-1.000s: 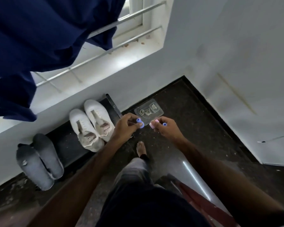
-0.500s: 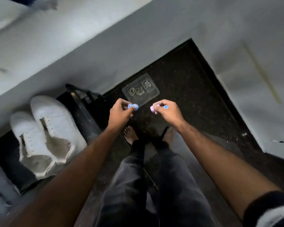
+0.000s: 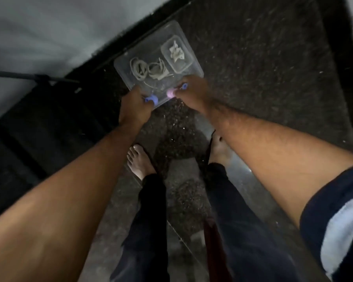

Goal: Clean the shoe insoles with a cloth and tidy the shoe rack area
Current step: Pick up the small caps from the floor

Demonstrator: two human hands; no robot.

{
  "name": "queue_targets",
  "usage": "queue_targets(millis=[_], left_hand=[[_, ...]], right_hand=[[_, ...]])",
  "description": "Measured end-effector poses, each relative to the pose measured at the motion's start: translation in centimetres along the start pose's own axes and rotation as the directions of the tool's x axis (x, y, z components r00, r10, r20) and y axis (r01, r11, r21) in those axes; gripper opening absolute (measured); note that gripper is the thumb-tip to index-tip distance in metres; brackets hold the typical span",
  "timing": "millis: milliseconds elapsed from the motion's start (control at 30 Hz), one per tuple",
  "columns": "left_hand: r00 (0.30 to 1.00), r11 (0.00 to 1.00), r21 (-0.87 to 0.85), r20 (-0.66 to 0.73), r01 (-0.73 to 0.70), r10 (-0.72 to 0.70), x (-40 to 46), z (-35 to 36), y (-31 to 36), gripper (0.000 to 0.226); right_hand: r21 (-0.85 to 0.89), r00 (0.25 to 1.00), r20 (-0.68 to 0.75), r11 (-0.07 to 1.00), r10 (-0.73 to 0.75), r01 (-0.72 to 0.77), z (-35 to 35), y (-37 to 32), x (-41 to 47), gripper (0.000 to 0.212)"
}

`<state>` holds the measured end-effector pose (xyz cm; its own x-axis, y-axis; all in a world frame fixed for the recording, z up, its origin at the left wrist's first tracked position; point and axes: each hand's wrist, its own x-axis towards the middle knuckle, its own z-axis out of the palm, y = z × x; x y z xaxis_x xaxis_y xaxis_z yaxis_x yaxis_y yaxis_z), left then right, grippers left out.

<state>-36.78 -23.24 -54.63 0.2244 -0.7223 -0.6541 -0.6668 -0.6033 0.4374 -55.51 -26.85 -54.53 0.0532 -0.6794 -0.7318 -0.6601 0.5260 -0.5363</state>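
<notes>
Head view, looking down at the dark speckled floor; my two bare forearms reach toward the upper centre of the frame. My left hand has its fingers curled round a small blue piece, pinched at the fingertips; my right hand pinches a small pink piece, with a second bit of blue showing just above it; what these pieces are I cannot tell, the frame being blurred. Both hands hang at the near edge of a clear plastic tray that lies on the floor in the upper centre, against the black skirting; whether they touch it I cannot tell. In the tray lie coiled pale laces on the left and a smaller clear box holding white scraps on the right. The dark shoe rack fills the left of the frame; no shoe, insole or cloth is visible. My bare feet stand at the centre.

Step in hand, as I judge it: tidying small loose items into the tray, not yet the insole cleaning. The next move likely calls for lowering both hands over the tray and releasing each piece inside its wall, clear of the laces; then finding the cloth and insoles, which lie out of view.
</notes>
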Motion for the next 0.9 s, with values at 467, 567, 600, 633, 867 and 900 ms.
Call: queue_targets(millis=[467,567,600,633,867,900], left_hand=[[0.942,0.779,0.589,-0.086,-0.214,0.324,9.1,6.0,-5.7,0.035],[0.938,0.757,0.610,-0.061,-0.235,0.341,9.4,6.5,-6.1,0.036],[0.940,0.759,0.607,-0.057,-0.236,0.338,9.5,6.7,-6.1,0.034],[0.943,0.764,0.602,-0.053,-0.232,0.328,9.6,6.8,-6.1,0.033],[0.954,0.783,0.584,-0.047,-0.215,0.297,9.1,6.6,-5.5,0.033],[0.945,0.764,0.605,-0.056,-0.224,0.321,8.6,6.3,-5.3,0.030]], right_hand=[[-0.541,0.952,0.124,0.785,-0.282,0.303,7.2,1.7,11.1,0.034],[-0.553,0.950,0.131,0.774,-0.284,0.308,7.8,1.7,11.3,0.035],[-0.550,0.950,0.137,0.777,-0.279,0.307,7.9,1.7,11.3,0.036],[-0.546,0.950,0.151,0.778,-0.274,0.311,7.8,1.7,11.3,0.038],[-0.323,0.942,0.235,0.895,-0.240,0.309,6.3,1.0,11.0,0.041],[-0.205,0.942,0.230,0.934,-0.245,0.293,5.9,1.0,10.7,0.039]])
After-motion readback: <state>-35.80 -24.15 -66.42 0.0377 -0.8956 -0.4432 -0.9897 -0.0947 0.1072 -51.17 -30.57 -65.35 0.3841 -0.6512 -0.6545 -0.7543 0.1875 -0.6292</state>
